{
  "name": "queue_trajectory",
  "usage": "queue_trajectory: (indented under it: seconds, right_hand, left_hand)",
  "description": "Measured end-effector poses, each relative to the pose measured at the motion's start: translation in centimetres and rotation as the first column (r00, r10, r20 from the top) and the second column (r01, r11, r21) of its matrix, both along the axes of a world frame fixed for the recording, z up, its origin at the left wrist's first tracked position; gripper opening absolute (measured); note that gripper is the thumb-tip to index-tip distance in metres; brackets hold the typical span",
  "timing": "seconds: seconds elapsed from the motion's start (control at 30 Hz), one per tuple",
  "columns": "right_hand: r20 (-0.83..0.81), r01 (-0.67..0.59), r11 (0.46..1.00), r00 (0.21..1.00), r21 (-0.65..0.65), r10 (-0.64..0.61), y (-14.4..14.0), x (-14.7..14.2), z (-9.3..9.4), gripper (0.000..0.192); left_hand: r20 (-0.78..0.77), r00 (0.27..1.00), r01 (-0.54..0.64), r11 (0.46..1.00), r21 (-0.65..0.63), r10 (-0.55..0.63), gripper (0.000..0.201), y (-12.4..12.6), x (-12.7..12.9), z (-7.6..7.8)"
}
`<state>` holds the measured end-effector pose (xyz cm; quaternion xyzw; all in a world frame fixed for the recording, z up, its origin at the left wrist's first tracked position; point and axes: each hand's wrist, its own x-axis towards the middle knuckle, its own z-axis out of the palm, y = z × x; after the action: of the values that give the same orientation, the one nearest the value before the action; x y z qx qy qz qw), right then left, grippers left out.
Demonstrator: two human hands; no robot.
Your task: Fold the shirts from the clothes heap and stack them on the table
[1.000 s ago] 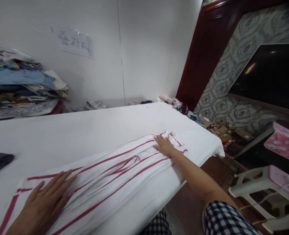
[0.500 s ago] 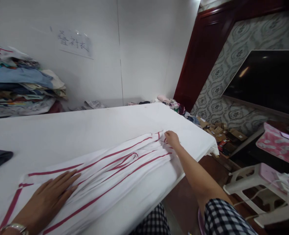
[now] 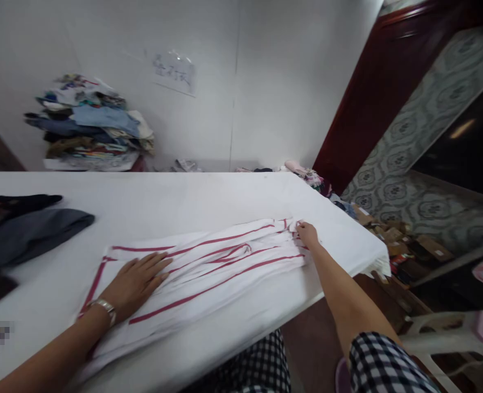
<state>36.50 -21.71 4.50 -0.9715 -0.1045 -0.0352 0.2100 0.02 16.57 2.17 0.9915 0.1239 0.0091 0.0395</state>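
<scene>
the striped shirt (image 3: 225, 263) lies on the table (image 3: 176, 202) by its near edge. toward the table's left, the left hand (image 3: 137, 284) presses flat on the shirt, fingers spread; toward its right, the right hand (image 3: 308, 234) grips the shirt's rumpled end, fingers curled. dark clothes (image 3: 40, 234) lie at the table's left.

Sign (image 3: 173, 73) blurred; glare streak on dark screen (image 3: 466, 150).

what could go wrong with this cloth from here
The striped cloth is rumpled in the middle, so creases may set. The right hand grips its bunched end; a tug could skew it under the flat left hand. The cloth lies near the edge of the table and might slip over.
</scene>
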Motion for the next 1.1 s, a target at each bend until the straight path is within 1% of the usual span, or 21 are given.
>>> queue_trajectory:
  seconds: [0.07, 0.1, 0.13, 0.17, 0.2, 0.27, 0.3, 0.33, 0.4, 0.47, 0.53, 0.6, 0.67, 0.7, 0.73, 0.8, 0.83, 0.87, 0.9, 0.97, 1.1]
  right_hand:
    - [0.053, -0.058, 0.998, 0.997, 0.011, 0.057, 1.0, -0.7, 0.3, 0.036]
    - [0.084, -0.111, 0.994, 0.99, 0.022, 0.109, 1.9, -1.3, 0.4, 0.038]
    - [0.117, -0.19, 0.981, 0.976, 0.033, 0.185, 3.1, -2.1, 0.5, 0.041]
    - [0.146, -0.289, 0.957, 0.949, 0.039, 0.28, 4.5, -3.2, 0.4, 0.044]
    - [0.167, -0.398, 0.917, 0.907, 0.038, 0.387, 6.0, -4.4, 0.3, 0.047]
    - [0.167, -0.598, 0.802, 0.791, 0.01, 0.588, 9.0, -7.5, -0.1, 0.053]
    - [0.135, -0.67, 0.742, 0.733, -0.018, 0.666, 10.3, -9.1, -0.5, 0.056]
    - [0.085, -0.719, 0.693, 0.688, -0.054, 0.721, 11.4, -10.6, -0.8, 0.058]
    - [-0.004, -0.769, 0.622, 0.63, -0.148, 0.777, 12.8, -13.1, -1.7, 0.058]
    - [-0.03, -0.773, 0.588, 0.611, -0.24, 0.791, 13.2, -14.5, -2.6, 0.056]
    - [0.005, -0.756, 0.586, 0.612, -0.292, 0.791, 13.2, -14.8, -3.4, 0.054]
    - [0.038, -0.746, 0.59, 0.61, -0.31, 0.791, 13.0, -14.6, -4.0, 0.053]
    - [0.059, -0.743, 0.589, 0.604, -0.319, 0.794, 12.8, -14.3, -4.2, 0.053]
    - [0.067, -0.741, 0.589, 0.603, -0.322, 0.795, 12.8, -14.2, -4.3, 0.053]
    - [0.073, -0.74, 0.589, 0.601, -0.324, 0.796, 12.7, -14.2, -4.3, 0.053]
    - [0.085, -0.736, 0.593, 0.602, -0.326, 0.794, 12.8, -14.2, -4.3, 0.052]
    - [0.089, -0.734, 0.595, 0.603, -0.326, 0.793, 12.8, -14.3, -4.4, 0.052]
    - [0.092, -0.733, 0.597, 0.604, -0.325, 0.792, 12.8, -14.3, -4.4, 0.052]
    - [0.093, -0.733, 0.598, 0.604, -0.323, 0.791, 12.9, -14.3, -4.4, 0.052]
    - [0.093, -0.736, 0.598, 0.603, -0.317, 0.792, 12.9, -14.3, -4.5, 0.052]
    - [0.092, -0.743, 0.599, 0.603, -0.297, 0.793, 13.0, -14.3, -4.5, 0.053]
  left_hand:
    - [0.016, 1.0, 0.01, 1.0, -0.022, -0.01, 0.051, -0.2, 0.0, 0.0]
    - [0.026, 1.0, 0.011, 0.999, -0.035, -0.01, 0.051, -0.3, 0.0, 0.0]
    - [0.035, 0.999, 0.009, 0.999, -0.046, -0.007, 0.05, -0.4, 0.0, 0.0]
    - [0.044, 0.999, 0.007, 0.998, -0.058, -0.005, 0.049, -0.6, 0.0, 0.1]
    - [0.054, 0.999, 0.006, 0.997, -0.072, -0.002, 0.049, -0.8, -0.1, 0.2]
    - [0.072, 0.997, 0.009, 0.995, -0.101, -0.002, 0.047, -1.3, -0.2, 0.6]
    - [0.085, 0.996, 0.017, 0.993, -0.116, -0.007, 0.045, -1.6, -0.4, 0.9]
    - [0.1, 0.995, 0.027, 0.991, -0.129, -0.014, 0.044, -1.9, -0.5, 1.2]
    - [0.135, 0.99, 0.046, 0.989, -0.142, -0.027, 0.043, -2.7, -0.9, 1.8]
    - [0.164, 0.986, 0.049, 0.989, -0.141, -0.025, 0.043, -3.3, -1.4, 2.4]
    - [0.191, 0.981, 0.038, 0.99, -0.137, -0.011, 0.042, -3.7, -2.1, 2.8]
    - [0.225, 0.974, 0.007, 0.991, -0.135, 0.023, 0.039, -3.6, -3.0, 3.0]
    - [0.272, 0.955, -0.087, 0.987, -0.136, 0.122, 0.037, -2.9, -4.3, 3.0]
    - [0.286, 0.934, -0.179, 0.974, -0.138, 0.212, 0.037, -2.4, -5.0, 3.0]
    - [0.285, 0.903, -0.293, 0.946, -0.14, 0.322, 0.038, -1.7, -5.8, 3.0]
    - [0.242, 0.81, -0.517, 0.845, -0.134, 0.534, 0.043, -0.5, -7.6, 2.9]
    - [0.208, 0.766, -0.597, 0.793, -0.122, 0.608, 0.045, -0.1, -8.3, 3.0]
    - [0.174, 0.736, -0.646, 0.756, -0.107, 0.654, 0.048, 0.2, -9.0, 3.0]
    - [0.148, 0.721, -0.671, 0.735, -0.092, 0.677, 0.05, 0.3, -9.5, 3.1]
    - [0.106, 0.716, -0.687, 0.724, -0.072, 0.69, 0.054, 0.0, -9.7, 3.3]
    - [0.069, 0.716, -0.692, 0.719, -0.068, 0.695, 0.054, -1.7, -8.1, 3.4]
